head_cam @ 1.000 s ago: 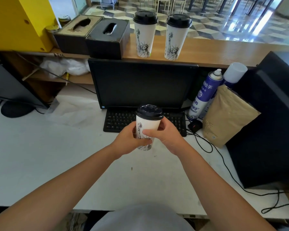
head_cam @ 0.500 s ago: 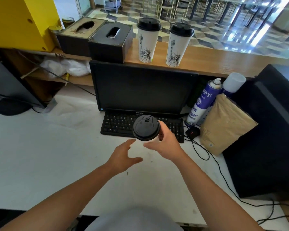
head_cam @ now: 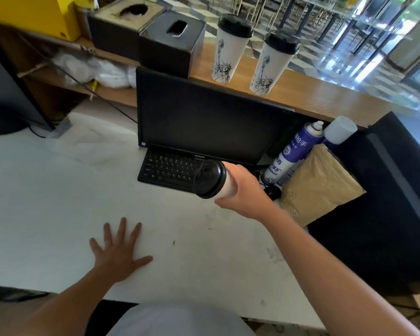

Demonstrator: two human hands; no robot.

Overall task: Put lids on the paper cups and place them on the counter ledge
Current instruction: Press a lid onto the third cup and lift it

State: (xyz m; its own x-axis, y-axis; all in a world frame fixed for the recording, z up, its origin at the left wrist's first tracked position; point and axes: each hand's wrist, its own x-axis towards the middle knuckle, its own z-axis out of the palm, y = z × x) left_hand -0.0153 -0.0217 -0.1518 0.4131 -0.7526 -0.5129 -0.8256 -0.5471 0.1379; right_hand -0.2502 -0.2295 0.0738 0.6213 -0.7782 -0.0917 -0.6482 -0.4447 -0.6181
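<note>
**Lidded cup held tilted over the bench**

Head view: I see the right hand [head_cam: 245,190] wrapped around a white paper cup [head_cam: 226,189], gripping its body in the air above the white bench [head_cam: 46,202], in front of the keyboard [head_cam: 167,169]. The cup is tipped over toward the left, so its black lid [head_cam: 209,179] faces me. The lid is seated on the rim, and I cannot tell what is inside.

The left hand [head_cam: 118,251] lies flat on the bench, fingers spread and released, holding nothing.

On the wooden ledge [head_cam: 325,100] behind the dark monitor [head_cam: 204,122], two more cups [head_cam: 228,52] [head_cam: 272,66] stand upright side by side, apart, each capped with a black lid, so their contents are hidden.

Left of them on the ledge sit a black tissue box [head_cam: 172,42] and a second box [head_cam: 121,25] with a torn opening. A blue spray can [head_cam: 294,154] and a brown paper bag [head_cam: 318,185] lean at the right of the monitor.
</note>
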